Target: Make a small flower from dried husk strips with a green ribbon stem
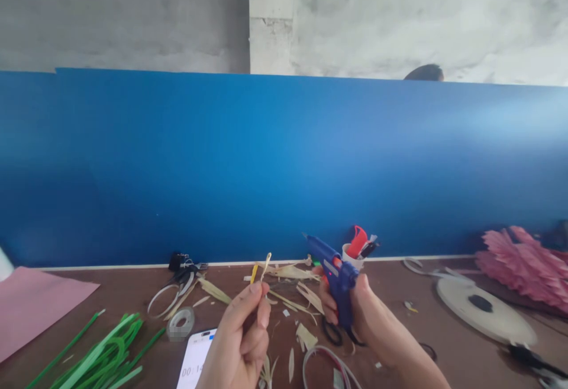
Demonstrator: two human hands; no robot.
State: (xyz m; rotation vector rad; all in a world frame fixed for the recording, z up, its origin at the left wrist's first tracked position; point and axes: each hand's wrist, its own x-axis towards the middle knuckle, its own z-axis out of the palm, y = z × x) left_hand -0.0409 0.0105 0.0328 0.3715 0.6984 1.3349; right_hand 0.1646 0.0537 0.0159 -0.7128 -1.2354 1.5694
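I can't see the lower end of the pale strip (265,266); left hand (246,330) pinches over it. Phone (191,356) is cut off below. Right hand (367,306) grips the glue gun (332,261) above the tabletop (470,371), nozzle (305,235) up-left, long axis sloping down-right; strip points up. Gun partly blocks the white cup (348,255).

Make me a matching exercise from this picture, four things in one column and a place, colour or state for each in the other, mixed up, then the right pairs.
Column one
1. Glue gun
2. Phone
3. Fuzzy stems
4. Thin pale strip

Column two
A. Green, in a loose bunch
B. Pinched in the left hand
C. Lit screen showing digits
D. Blue, gripped in the right hand

Pairs: 1-D, 2-C, 3-A, 4-B
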